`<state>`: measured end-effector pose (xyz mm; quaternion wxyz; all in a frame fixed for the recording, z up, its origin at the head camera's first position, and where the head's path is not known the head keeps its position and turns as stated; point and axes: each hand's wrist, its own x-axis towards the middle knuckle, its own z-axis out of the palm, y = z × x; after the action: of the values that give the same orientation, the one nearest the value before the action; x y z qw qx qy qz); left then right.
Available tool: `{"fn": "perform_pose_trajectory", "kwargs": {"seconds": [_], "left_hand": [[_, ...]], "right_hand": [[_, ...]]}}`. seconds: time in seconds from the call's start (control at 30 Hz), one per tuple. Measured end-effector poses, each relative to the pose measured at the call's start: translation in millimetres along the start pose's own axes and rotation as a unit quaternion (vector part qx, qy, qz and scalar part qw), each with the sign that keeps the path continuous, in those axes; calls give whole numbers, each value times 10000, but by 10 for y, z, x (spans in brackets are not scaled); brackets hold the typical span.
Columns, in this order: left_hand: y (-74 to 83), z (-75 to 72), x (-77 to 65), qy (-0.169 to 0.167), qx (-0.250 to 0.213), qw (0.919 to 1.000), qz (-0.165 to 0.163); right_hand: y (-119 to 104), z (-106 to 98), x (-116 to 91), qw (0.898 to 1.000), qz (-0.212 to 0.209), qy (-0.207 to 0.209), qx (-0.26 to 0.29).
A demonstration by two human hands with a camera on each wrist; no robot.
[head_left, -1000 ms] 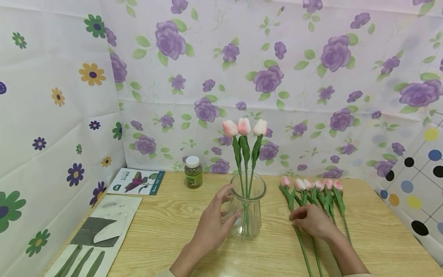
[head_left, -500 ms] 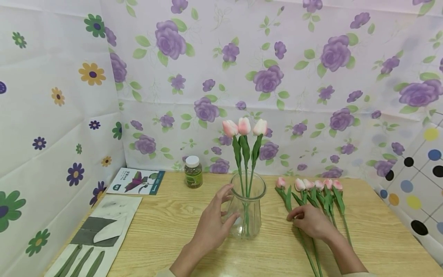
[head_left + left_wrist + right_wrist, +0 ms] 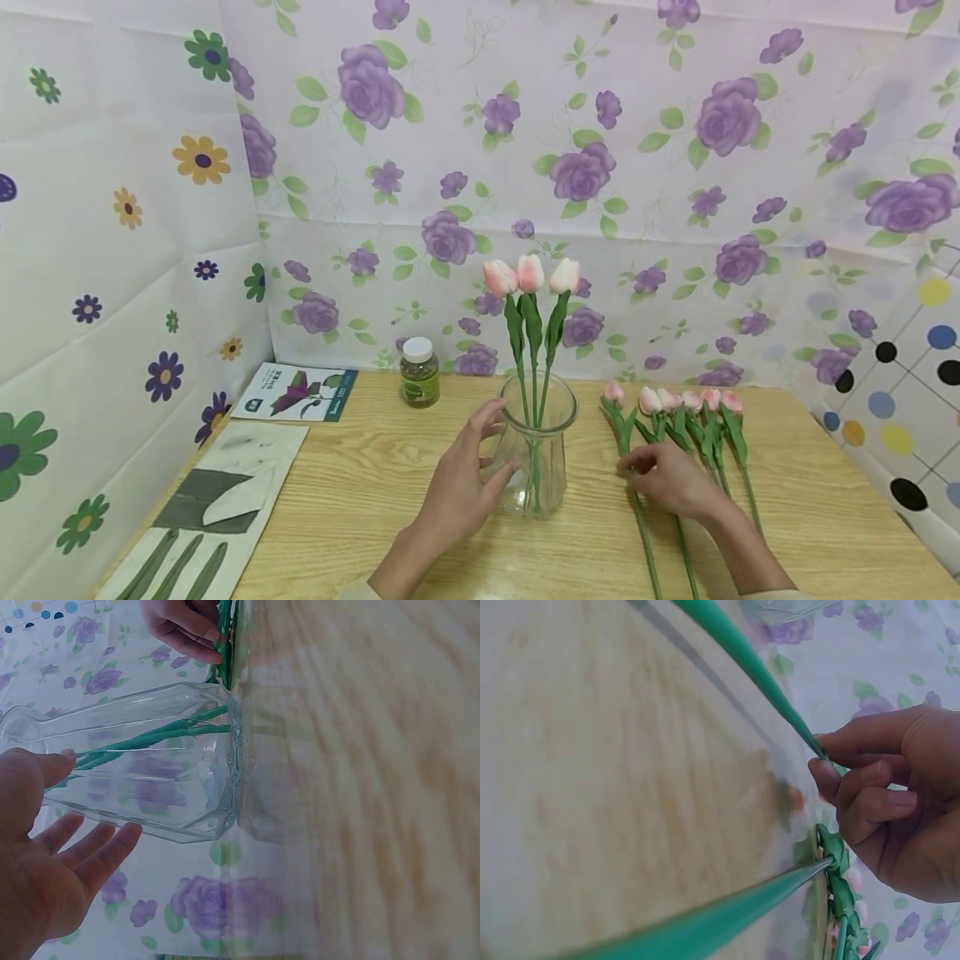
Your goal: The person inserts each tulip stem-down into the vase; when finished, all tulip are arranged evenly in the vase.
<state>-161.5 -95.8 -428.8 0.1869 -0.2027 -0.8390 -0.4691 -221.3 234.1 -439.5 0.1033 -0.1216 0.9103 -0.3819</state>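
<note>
My right hand (image 3: pixel 671 479) pinches the green stem of a pink-and-white tulip (image 3: pixel 614 393) between thumb and fingertips. In the right wrist view that stem (image 3: pixel 754 671) is raised above the wood, casting a shadow. My left hand (image 3: pixel 461 483) lies at the left side of a clear glass vase (image 3: pixel 551 479). Its fingers are spread, thumb apart, with the fingertips right at the glass in the left wrist view. Three pink-and-white tulips (image 3: pixel 529 273) stand upright in the vase, their stems showing through the glass.
Several more tulips (image 3: pixel 711 400) lie side by side on the wooden table (image 3: pixel 360 500), right of the held one. A white-capped jar (image 3: pixel 419 375) stands behind and left of the vase. A booklet (image 3: pixel 296 393) and a printed sheet (image 3: pixel 225 492) lie at the left edge.
My right hand has shifted slightly left with the tulip, widening its gap from the other lying tulips; its stem has swung left. My left hand and the vase have stayed in place.
</note>
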Motion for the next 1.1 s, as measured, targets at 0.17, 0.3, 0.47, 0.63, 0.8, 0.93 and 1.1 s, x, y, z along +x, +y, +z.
{"fn": "perform_pose_trajectory", "kwargs": {"seconds": [0.17,0.3,0.47,0.63,0.8,0.93,1.1], "left_hand": [[-4,0,-1,-8,-20,10000,-8],[-4,-1,1,2,-27,10000,-1],[-8,1,-2,-9,-40,10000,-25],[-3,-3,-5,-25,-35,10000,-28],[3,-5,-6,-4,-15,10000,-10],[2,-4,-9,-33,1,10000,-36],[2,1,-9,-38,-14,10000,-42]], "right_hand": [[-32,-17,-8,9993,42,-38,378],[-68,-31,-1,9981,40,147,604],[-137,-76,-5,9915,283,255,1245],[-203,-127,-21,9829,235,306,1801],[-239,-167,-44,9768,92,440,2092],[-298,-199,-56,9703,102,664,2325],[-405,-230,-73,9629,19,877,2553]]}}
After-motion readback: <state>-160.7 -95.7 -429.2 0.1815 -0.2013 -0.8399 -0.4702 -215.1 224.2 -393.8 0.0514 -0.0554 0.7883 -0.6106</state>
